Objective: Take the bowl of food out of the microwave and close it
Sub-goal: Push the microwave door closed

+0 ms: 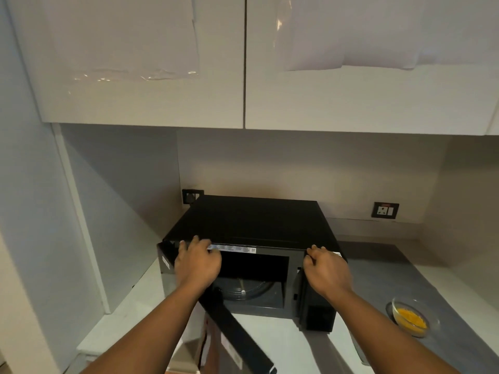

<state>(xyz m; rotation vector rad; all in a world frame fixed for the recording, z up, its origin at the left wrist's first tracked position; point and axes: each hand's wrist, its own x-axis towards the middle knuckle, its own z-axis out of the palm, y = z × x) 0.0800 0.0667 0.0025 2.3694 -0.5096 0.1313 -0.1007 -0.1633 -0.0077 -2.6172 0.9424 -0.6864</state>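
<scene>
A black microwave (pixel 253 220) stands on the counter against the back wall. Its door (pixel 240 336) hangs open, swung out toward me on the left side. Inside the cavity only the glass turntable (pixel 243 288) shows. My left hand (pixel 197 263) grips the top front edge of the microwave near its left corner, fingers curled over the edge. At the top right front corner my right hand (pixel 326 268) holds on in the same way. The glass bowl (pixel 411 318) of yellow food sits on the grey counter to the right of the microwave, apart from both hands.
White wall cupboards (pixel 243 63) hang low above the microwave. A wall socket (pixel 384 210) sits on the back wall at right, another socket (pixel 190 196) behind the microwave's left corner. A grey wall (pixel 40 198) closes the left side. The counter (pixel 378 265) runs on to the right.
</scene>
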